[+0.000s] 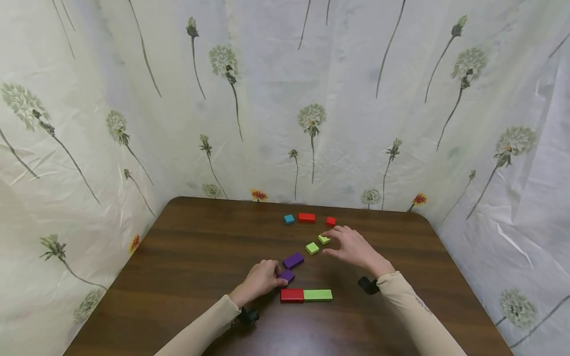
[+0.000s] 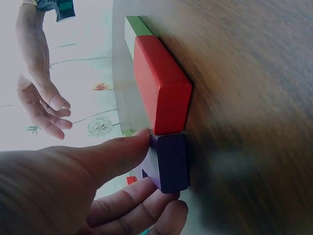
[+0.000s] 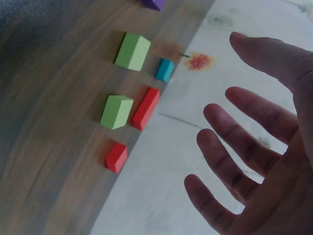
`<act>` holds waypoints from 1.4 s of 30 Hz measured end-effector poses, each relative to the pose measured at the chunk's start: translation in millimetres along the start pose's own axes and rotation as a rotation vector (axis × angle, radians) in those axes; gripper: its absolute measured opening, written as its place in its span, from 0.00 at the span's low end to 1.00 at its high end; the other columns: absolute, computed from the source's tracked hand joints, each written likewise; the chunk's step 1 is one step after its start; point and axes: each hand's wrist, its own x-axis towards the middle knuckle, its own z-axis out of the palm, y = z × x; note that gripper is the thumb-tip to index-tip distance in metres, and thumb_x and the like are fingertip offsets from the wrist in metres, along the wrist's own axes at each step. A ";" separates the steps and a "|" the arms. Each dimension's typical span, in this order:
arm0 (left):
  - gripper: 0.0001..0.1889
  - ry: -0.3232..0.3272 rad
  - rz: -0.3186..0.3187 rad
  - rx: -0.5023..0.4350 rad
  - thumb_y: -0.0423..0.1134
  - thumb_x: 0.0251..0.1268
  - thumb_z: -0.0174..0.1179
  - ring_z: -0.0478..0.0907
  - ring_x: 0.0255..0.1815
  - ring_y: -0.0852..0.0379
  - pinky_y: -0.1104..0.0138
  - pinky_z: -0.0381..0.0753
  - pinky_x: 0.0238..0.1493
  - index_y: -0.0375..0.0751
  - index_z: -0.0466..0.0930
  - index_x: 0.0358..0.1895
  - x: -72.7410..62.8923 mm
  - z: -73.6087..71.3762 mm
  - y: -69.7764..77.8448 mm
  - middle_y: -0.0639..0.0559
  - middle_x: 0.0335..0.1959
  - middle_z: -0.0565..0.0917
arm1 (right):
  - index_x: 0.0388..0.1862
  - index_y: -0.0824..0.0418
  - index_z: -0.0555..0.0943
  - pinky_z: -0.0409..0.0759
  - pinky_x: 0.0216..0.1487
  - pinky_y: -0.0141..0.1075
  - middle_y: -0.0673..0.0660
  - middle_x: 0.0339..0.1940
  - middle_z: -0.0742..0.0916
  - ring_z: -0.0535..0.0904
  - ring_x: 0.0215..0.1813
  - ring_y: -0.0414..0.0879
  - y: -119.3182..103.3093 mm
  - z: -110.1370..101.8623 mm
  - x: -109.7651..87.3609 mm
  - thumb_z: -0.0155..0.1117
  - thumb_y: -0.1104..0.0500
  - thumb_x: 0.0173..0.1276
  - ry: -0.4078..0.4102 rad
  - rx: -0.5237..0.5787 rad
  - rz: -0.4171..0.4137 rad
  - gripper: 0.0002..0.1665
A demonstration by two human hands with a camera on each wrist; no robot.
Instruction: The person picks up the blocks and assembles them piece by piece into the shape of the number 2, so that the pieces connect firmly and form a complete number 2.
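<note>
My left hand (image 1: 260, 279) pinches a small purple block (image 1: 288, 275) between thumb and fingers. In the left wrist view the held purple block (image 2: 173, 162) appears close by the end of a red block (image 2: 161, 81). That red block (image 1: 291, 295) lies end to end with a long green block (image 1: 318, 295), forming one row. A longer purple block (image 1: 293, 260) lies just beyond the left hand. My right hand (image 1: 356, 251) hovers with fingers spread and holds nothing, nearest to two small green blocks (image 1: 312, 248); its fingertips overlap the farther green block (image 1: 324, 239) in the head view.
Toward the back of the brown wooden table (image 1: 209, 237) lie a small blue block (image 1: 289, 219), a longer red block (image 1: 307, 217) and a small red block (image 1: 331, 221). A white curtain (image 1: 267, 113) with a dandelion print hangs behind and on both sides.
</note>
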 end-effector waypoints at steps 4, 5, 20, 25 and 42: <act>0.16 0.006 0.009 0.004 0.48 0.53 0.72 0.69 0.22 0.61 0.69 0.67 0.24 0.40 0.81 0.34 -0.4 -0.2 0.8 0.56 0.24 0.77 | 0.57 0.50 0.80 0.71 0.55 0.55 0.53 0.56 0.83 0.76 0.57 0.54 3.0 1.9 6.6 0.68 0.38 0.60 -0.025 0.019 0.008 0.30; 0.16 0.006 0.009 0.006 0.48 0.53 0.72 0.69 0.22 0.61 0.69 0.67 0.24 0.40 0.81 0.34 -0.4 -0.3 1.0 0.56 0.24 0.77 | 0.57 0.50 0.80 0.71 0.56 0.56 0.53 0.56 0.83 0.76 0.57 0.54 3.1 2.5 8.3 0.68 0.39 0.60 -0.029 0.024 0.006 0.29; 0.15 -0.010 -0.008 -0.020 0.47 0.53 0.72 0.69 0.22 0.61 0.69 0.67 0.24 0.39 0.81 0.34 -1.9 1.4 1.1 0.56 0.24 0.77 | 0.59 0.51 0.79 0.70 0.56 0.56 0.55 0.54 0.82 0.75 0.57 0.52 -6.9 28.4 31.1 0.71 0.51 0.60 -0.108 0.022 -0.097 0.27; 0.15 -0.012 -0.012 -0.019 0.47 0.54 0.71 0.69 0.22 0.60 0.69 0.66 0.24 0.39 0.81 0.34 -0.6 0.0 1.8 0.56 0.24 0.77 | 0.60 0.54 0.79 0.69 0.59 0.57 0.54 0.55 0.81 0.74 0.58 0.54 -13.7 37.4 36.6 0.72 0.52 0.60 -0.143 0.021 -0.130 0.28; 0.14 0.003 0.008 -0.029 0.46 0.54 0.71 0.67 0.20 0.62 0.70 0.64 0.22 0.39 0.79 0.32 -1.5 -1.6 1.9 0.57 0.22 0.76 | 0.54 0.54 0.82 0.71 0.55 0.45 0.53 0.51 0.82 0.73 0.53 0.50 -32.3 66.2 48.4 0.72 0.56 0.58 -0.203 0.038 -0.252 0.23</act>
